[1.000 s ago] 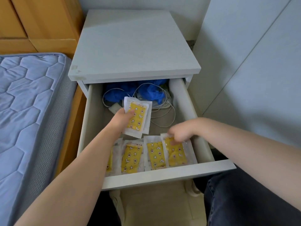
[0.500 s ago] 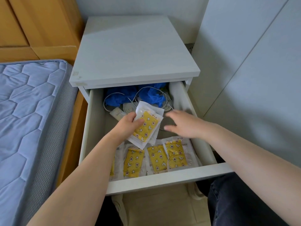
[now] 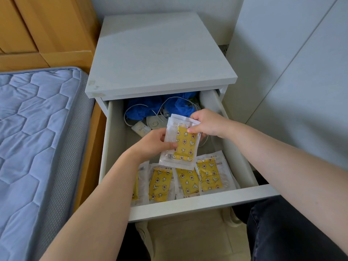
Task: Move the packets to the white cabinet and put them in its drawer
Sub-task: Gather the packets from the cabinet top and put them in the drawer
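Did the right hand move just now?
Yes. The right hand went from the packet row by the drawer front toward the back, now pinching the held packets.

The white wooden cabinet [image 3: 162, 53] stands between the blue quilted mattress [image 3: 33, 129] on the left and the pale flat panels [image 3: 291, 72] on the right. The orange wooden wardrobe [image 3: 47, 25] is at the far left, behind the mattress. The cabinet's pulled-out white drawer [image 3: 207, 201] juts toward the near side. In it, four flat yellow-printed plastic packets [image 3: 160, 183] lie side by side along the near wall. Crumpled blue material [image 3: 145, 108] and thin white cables [image 3: 126, 113] lie at the far end. Between these, above the drawer floor, the left grip [image 3: 154, 143] holds a small stack of like packets [image 3: 185, 146] by its left edge, and the right grip [image 3: 209, 123] pinches its far right corner.
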A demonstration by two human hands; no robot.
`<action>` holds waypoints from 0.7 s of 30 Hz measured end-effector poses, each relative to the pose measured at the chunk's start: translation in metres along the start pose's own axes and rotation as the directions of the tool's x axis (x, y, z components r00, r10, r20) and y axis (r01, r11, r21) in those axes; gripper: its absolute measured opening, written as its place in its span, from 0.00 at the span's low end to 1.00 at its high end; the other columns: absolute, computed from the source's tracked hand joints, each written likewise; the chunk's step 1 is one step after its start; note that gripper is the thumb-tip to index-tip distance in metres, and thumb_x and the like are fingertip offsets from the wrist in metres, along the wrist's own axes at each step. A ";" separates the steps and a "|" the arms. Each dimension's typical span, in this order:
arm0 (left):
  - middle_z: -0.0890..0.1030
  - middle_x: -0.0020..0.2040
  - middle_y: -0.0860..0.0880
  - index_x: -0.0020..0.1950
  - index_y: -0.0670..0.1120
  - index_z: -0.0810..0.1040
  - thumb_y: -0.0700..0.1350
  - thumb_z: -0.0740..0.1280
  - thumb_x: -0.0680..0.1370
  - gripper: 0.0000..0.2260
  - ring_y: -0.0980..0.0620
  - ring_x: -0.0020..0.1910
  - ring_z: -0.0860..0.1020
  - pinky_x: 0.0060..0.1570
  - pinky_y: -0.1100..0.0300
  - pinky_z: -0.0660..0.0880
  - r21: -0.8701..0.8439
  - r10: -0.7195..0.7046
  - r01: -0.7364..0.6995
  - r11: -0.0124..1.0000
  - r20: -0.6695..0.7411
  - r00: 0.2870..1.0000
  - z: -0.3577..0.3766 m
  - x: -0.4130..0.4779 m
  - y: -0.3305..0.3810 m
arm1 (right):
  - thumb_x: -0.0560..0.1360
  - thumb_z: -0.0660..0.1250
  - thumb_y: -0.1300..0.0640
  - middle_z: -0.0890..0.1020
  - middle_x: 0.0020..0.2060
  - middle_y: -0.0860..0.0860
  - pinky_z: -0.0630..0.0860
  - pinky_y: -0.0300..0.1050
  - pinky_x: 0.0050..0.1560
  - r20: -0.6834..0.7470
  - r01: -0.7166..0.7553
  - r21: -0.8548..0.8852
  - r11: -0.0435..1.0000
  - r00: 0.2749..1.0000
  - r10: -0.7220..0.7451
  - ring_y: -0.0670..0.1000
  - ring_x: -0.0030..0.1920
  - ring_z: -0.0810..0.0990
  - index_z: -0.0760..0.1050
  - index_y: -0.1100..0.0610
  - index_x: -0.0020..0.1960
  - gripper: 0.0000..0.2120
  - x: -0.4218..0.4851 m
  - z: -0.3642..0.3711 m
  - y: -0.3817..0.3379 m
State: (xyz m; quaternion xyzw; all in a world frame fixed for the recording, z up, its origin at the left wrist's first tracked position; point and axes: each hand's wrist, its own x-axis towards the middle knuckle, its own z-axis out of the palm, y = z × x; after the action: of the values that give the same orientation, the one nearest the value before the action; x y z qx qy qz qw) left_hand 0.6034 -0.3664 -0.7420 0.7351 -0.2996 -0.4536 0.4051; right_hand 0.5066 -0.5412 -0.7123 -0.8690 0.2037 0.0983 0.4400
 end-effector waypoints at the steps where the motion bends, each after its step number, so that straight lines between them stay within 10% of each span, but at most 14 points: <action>1: 0.84 0.53 0.52 0.59 0.50 0.78 0.44 0.67 0.77 0.10 0.54 0.51 0.83 0.52 0.58 0.78 -0.037 -0.030 0.032 0.999 0.043 0.999 -0.004 -0.001 -0.001 | 0.76 0.67 0.62 0.82 0.40 0.49 0.82 0.44 0.41 0.025 -0.008 -0.009 1.000 1.000 0.008 0.48 0.42 0.83 0.74 0.55 0.41 0.06 0.000 0.000 0.000; 5: 0.84 0.51 0.46 0.59 0.44 0.78 0.43 0.68 0.77 0.11 0.51 0.47 0.83 0.52 0.56 0.79 -0.088 -0.092 0.102 0.991 0.107 0.990 -0.017 -0.002 -0.006 | 0.76 0.67 0.62 0.83 0.45 0.53 0.82 0.44 0.41 0.211 -0.032 -0.162 0.986 0.975 0.066 0.51 0.44 0.84 0.76 0.56 0.47 0.02 -0.004 0.014 0.001; 9: 0.84 0.46 0.49 0.52 0.48 0.80 0.45 0.74 0.73 0.09 0.53 0.42 0.82 0.44 0.62 0.80 0.301 -0.128 0.100 0.948 0.077 0.989 -0.008 -0.001 -0.011 | 0.74 0.70 0.56 0.82 0.49 0.51 0.76 0.44 0.40 0.215 -0.028 -0.391 0.920 0.969 0.121 0.51 0.43 0.80 0.77 0.58 0.59 0.15 -0.009 0.051 0.006; 14: 0.73 0.68 0.52 0.71 0.51 0.69 0.55 0.75 0.69 0.32 0.50 0.66 0.71 0.62 0.56 0.69 0.761 -0.204 0.046 0.647 0.115 0.972 0.006 0.001 -0.012 | 0.74 0.69 0.51 0.76 0.56 0.54 0.72 0.48 0.54 0.239 0.106 -0.627 0.772 0.969 0.062 0.55 0.59 0.72 0.74 0.57 0.62 0.19 -0.011 0.068 0.012; 21: 0.77 0.64 0.52 0.69 0.52 0.68 0.56 0.74 0.70 0.30 0.49 0.61 0.76 0.60 0.57 0.71 0.819 -0.447 0.042 0.573 0.269 0.853 0.014 0.000 -0.018 | 0.73 0.68 0.41 0.72 0.66 0.52 0.74 0.48 0.57 0.397 0.097 -0.628 0.772 0.893 0.210 0.54 0.62 0.75 0.59 0.54 0.73 0.36 -0.011 0.076 0.021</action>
State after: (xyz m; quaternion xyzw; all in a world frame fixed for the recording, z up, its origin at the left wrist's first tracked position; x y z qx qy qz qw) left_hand 0.5922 -0.3618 -0.7616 0.7459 -0.4443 -0.4838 -0.1101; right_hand 0.4878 -0.4885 -0.7690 -0.9125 0.0791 0.3708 0.1535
